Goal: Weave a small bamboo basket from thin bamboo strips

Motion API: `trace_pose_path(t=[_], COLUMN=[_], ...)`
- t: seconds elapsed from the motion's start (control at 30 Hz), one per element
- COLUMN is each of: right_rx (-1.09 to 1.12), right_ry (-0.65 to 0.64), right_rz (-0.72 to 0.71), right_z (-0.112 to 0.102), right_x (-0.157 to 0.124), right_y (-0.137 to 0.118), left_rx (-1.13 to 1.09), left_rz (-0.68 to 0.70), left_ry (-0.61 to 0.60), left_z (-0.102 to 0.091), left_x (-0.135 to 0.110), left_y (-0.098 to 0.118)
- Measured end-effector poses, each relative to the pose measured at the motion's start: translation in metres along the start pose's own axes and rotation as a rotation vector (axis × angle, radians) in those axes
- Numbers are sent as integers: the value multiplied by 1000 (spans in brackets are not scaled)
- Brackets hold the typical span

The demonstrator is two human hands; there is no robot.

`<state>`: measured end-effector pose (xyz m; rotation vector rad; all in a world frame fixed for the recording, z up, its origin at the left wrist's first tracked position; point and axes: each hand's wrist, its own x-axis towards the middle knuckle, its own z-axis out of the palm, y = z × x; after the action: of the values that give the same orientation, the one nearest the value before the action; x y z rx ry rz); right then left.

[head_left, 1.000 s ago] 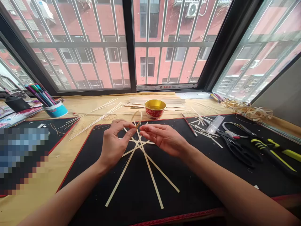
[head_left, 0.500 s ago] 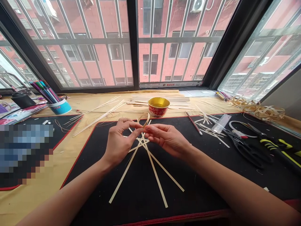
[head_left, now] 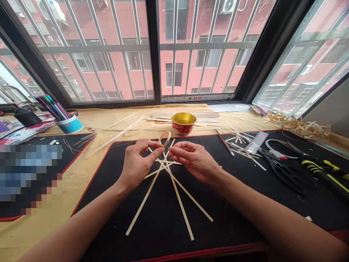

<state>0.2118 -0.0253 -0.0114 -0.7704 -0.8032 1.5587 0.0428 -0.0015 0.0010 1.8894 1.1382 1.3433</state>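
My left hand [head_left: 137,160] pinches a small bamboo strip loop [head_left: 167,140] between thumb and forefinger; the loop stands up above the fingertips. My right hand [head_left: 191,158] is a short gap to its right, thumb and fingers pressed together; whatever they may hold is hidden or too small to make out. Below both hands, flat pale bamboo strips [head_left: 145,202] lie crossed in a woven star on the black mat [head_left: 234,225]. Their ends fan out toward me, while my hands cover part of the far side.
Behind the hands stands a red and gold bowl [head_left: 184,125]. At right lie a pencil [head_left: 225,142], loose strip offcuts, a clear plastic piece [head_left: 256,142] and black-handled shears [head_left: 283,173]. A pen cup [head_left: 68,123] stands at left; more strips [head_left: 114,138] lie near the window.
My hands have come apart slightly: the right fingertips have left the loop and shifted a little right. The left hand still pinches the loop. The crossed strips have hardly moved.
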Motion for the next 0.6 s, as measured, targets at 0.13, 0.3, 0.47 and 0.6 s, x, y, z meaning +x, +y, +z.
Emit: trace_pose_path(t=[0.13, 0.3, 0.47, 0.6], right_rx=[-2, 52, 107, 146], right_ry=[11, 114, 125, 61], right_rz=[46, 71, 100, 166], right_z=[2, 7, 9, 5], right_x=[-1, -2, -4, -3], right_y=[0, 2, 5, 7], left_rx=[-7, 17, 75, 58], left_rz=[26, 94, 218, 174], left_ry=[4, 42, 72, 19], left_z=[0, 3, 4, 4], left_x=[-1, -4, -9, -10], left_y=[0, 2, 3, 5])
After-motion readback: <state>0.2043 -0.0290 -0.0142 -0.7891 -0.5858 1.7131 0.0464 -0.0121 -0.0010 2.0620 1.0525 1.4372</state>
